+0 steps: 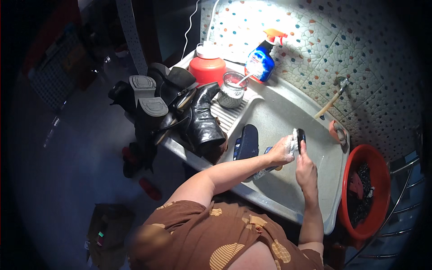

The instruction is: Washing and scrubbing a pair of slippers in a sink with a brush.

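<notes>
Over the basin of a grey sink (324, 175), my right hand (306, 170) is closed on a dark-backed scrubbing brush (301, 138), its bristles covered in white foam. The fingers of my left hand (281, 151), wet with foam, touch the bristle side; whether they grip anything is hidden. Below that hand, a blue-and-white item (265, 172), perhaps a slipper, lies partly covered in the basin. Left of it rests a dark blue slipper (249, 140). A glass jar (231, 91) with a white stick in it stands on the ribbed drainboard (224, 116).
Black boots (204, 118) are heaped at the sink's left side. A red container (207, 67) and a blue spray bottle (260, 62) stand along the back. A tap with a hose (327, 106) juts from the tiled wall. A red tub (347, 216) stands at the right.
</notes>
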Tool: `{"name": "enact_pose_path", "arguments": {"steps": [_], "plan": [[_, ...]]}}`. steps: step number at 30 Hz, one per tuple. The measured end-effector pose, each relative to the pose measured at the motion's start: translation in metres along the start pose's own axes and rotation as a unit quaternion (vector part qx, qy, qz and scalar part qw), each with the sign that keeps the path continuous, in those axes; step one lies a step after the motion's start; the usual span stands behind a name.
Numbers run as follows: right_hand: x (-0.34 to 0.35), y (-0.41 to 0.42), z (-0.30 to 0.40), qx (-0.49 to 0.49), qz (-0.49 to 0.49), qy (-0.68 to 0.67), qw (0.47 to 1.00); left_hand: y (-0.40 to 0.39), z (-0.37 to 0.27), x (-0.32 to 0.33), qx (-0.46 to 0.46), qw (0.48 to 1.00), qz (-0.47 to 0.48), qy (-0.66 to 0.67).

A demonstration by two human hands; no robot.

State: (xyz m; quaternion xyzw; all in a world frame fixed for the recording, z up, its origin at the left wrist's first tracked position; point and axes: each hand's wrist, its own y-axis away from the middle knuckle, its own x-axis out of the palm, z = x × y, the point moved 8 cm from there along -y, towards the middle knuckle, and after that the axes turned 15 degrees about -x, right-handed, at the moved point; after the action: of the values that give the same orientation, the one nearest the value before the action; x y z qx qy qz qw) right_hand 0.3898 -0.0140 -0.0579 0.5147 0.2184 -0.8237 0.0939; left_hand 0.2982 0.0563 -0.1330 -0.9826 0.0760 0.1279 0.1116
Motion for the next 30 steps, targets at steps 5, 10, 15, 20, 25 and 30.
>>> {"name": "enact_pose_path", "arguments": {"steps": [5,10,15,20,25,30], "plan": [[0.004,0.01,-0.008,0.063,0.05,-0.031,0.996,0.014,0.001,-0.006,-0.026,0.999,-0.018,0.039],[0.002,0.003,-0.039,0.041,0.003,-0.022,0.999,0.004,-0.003,0.006,-0.017,0.974,0.063,0.219],[-0.004,-0.008,-0.038,0.04,-0.039,-0.049,0.997,-0.002,-0.021,-0.008,0.049,0.998,-0.001,0.036],[0.022,0.001,-0.025,0.025,-0.03,-0.05,0.998,-0.003,0.023,-0.007,0.041,0.998,0.013,-0.045],[0.018,0.014,0.014,-0.022,0.04,0.049,0.998,0.0,0.014,-0.002,-0.027,0.994,0.013,-0.104],[0.01,0.002,-0.01,-0.016,0.032,0.057,0.998,-0.001,0.022,0.003,-0.215,0.975,0.063,-0.008]]}}
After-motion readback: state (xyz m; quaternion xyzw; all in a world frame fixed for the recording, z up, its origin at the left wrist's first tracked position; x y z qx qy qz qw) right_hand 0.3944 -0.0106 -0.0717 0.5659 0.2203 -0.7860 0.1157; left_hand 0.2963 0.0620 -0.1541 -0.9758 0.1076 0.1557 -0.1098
